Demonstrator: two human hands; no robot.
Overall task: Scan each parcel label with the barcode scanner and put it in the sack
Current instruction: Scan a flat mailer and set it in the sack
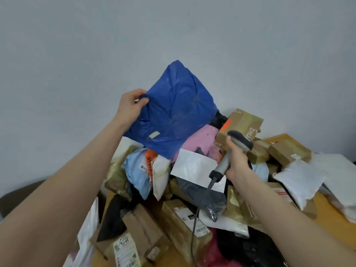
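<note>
1. Head view (only one): left grip pinches the upper left edge of the blue parcel, with the thumb on the near face and the fingers curled behind it.
2. The blue parcel is a soft, creased plastic bag held up in the air above the pile, against the grey wall. A small pale sticker sits near its lower left (print unreadable).
3. Right grip is closed round the handle of the scanner, head up, low and to the right of the blue parcel and not touching it.
4. The scanner head sits just in front of a brown box (orange patch on it).
5. The cable drops from the handle base over the pile.
6. The pile includes a pink bag, white bags and labelled cartons, all lying on the wooden surface.
</note>
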